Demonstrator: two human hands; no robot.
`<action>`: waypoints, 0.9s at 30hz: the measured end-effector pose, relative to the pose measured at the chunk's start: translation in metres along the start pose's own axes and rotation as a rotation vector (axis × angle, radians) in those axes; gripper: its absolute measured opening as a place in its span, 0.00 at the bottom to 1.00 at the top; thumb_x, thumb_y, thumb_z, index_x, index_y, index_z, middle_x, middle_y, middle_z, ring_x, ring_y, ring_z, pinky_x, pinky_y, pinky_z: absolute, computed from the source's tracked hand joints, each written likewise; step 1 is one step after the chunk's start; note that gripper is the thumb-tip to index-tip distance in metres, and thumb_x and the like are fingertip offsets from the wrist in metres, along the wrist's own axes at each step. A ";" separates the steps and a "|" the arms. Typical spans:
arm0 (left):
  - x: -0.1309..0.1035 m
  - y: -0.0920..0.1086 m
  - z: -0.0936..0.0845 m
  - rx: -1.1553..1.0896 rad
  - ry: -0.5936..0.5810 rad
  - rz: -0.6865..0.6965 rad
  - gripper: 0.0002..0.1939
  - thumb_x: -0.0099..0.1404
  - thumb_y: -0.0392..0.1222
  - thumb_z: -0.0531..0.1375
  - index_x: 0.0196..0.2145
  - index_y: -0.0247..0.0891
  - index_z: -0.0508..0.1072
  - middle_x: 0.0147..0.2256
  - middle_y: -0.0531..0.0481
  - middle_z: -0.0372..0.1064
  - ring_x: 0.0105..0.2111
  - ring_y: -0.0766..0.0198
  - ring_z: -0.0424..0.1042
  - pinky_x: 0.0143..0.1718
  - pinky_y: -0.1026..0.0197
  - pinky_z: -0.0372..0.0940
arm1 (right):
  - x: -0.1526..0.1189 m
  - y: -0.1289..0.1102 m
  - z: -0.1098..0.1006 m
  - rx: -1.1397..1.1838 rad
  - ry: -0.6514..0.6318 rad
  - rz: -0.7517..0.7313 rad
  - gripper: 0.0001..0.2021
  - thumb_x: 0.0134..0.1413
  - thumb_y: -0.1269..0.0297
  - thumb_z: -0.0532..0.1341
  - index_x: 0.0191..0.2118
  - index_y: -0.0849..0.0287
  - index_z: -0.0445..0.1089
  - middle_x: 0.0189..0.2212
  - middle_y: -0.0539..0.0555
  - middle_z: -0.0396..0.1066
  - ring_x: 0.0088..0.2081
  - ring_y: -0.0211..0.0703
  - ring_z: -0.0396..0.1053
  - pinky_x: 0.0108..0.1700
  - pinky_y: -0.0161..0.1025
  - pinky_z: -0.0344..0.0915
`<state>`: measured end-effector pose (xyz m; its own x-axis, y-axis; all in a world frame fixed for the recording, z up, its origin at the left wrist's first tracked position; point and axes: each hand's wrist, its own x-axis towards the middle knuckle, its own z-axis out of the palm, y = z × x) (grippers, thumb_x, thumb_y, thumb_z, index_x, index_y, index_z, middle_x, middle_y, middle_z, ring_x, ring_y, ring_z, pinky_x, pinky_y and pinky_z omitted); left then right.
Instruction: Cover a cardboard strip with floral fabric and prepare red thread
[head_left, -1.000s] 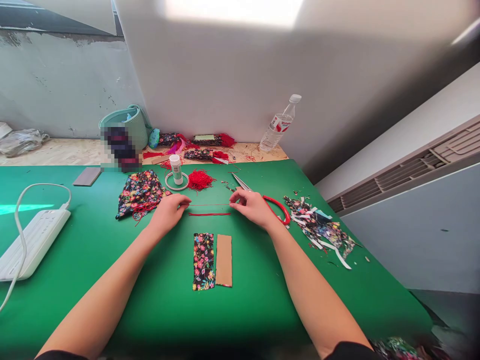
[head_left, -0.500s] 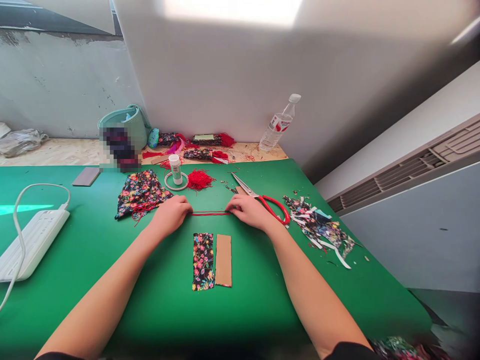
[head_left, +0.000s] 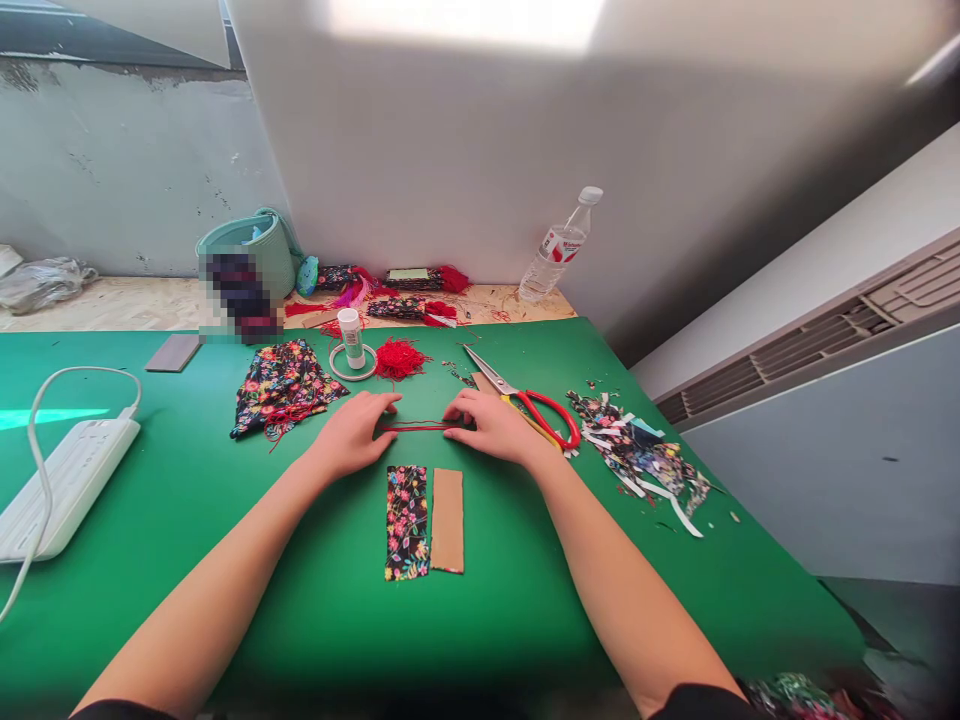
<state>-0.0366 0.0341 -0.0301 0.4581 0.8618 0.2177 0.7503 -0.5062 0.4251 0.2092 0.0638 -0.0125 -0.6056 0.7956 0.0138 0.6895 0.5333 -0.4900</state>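
Note:
Two red cords (head_left: 421,428) lie side by side on the green table, running crosswise between my hands. At their left end my left hand (head_left: 354,428) rests open, thumb and fingers apart around the cord ends. My right hand (head_left: 491,422) is at the other end, also open, its thumb and fingertips spread on either side of the cords. Nearer to me lie a strip of black floral fabric (head_left: 406,523) and, right beside it, a brown cardboard strip (head_left: 448,520). Red-handled scissors (head_left: 517,393) lie just behind my right hand, which hides a yellow item partly.
Floral cloth (head_left: 281,385) with red threads lies behind my left hand. A glue stick (head_left: 350,340), a ring (head_left: 352,375) and a red thread bundle (head_left: 401,359) stand further back. Fabric scraps (head_left: 637,445) lie right, a power strip (head_left: 71,490) left, a bottle (head_left: 556,250) at the back.
The fingers of both hands have opened from their pinch on the red cords, and the hands have come slightly closer together. The cords stay on the table.

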 end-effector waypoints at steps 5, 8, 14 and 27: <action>0.002 -0.001 0.011 -0.152 0.007 -0.008 0.23 0.60 0.31 0.56 0.53 0.38 0.61 0.40 0.48 0.72 0.42 0.60 0.68 0.46 0.54 0.63 | 0.004 -0.004 0.008 0.013 0.032 -0.025 0.05 0.53 0.68 0.62 0.37 0.59 0.71 0.35 0.53 0.67 0.33 0.39 0.67 0.36 0.36 0.63; 0.003 0.001 0.011 -0.131 -0.004 0.027 0.20 0.61 0.31 0.55 0.51 0.38 0.63 0.38 0.49 0.72 0.40 0.60 0.69 0.45 0.54 0.63 | 0.006 -0.005 0.012 -0.012 0.032 -0.070 0.03 0.55 0.70 0.60 0.36 0.59 0.71 0.34 0.53 0.67 0.35 0.40 0.67 0.38 0.36 0.62; 0.004 0.004 0.011 0.000 -0.014 0.075 0.11 0.64 0.32 0.52 0.44 0.37 0.68 0.36 0.46 0.71 0.39 0.58 0.67 0.42 0.56 0.63 | 0.007 -0.006 0.015 -0.070 0.006 -0.073 0.04 0.57 0.71 0.59 0.33 0.59 0.70 0.32 0.53 0.67 0.36 0.41 0.66 0.39 0.37 0.62; 0.001 0.009 0.003 0.158 -0.022 0.072 0.22 0.60 0.43 0.56 0.51 0.33 0.65 0.51 0.38 0.64 0.47 0.51 0.63 0.48 0.50 0.60 | 0.005 -0.021 0.016 -0.060 0.052 -0.058 0.13 0.52 0.62 0.64 0.42 0.60 0.66 0.38 0.56 0.68 0.39 0.44 0.67 0.42 0.40 0.64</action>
<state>-0.0280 0.0299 -0.0289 0.5225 0.8229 0.2232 0.7797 -0.5671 0.2654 0.1857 0.0517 -0.0166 -0.6244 0.7763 0.0868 0.6776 0.5936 -0.4342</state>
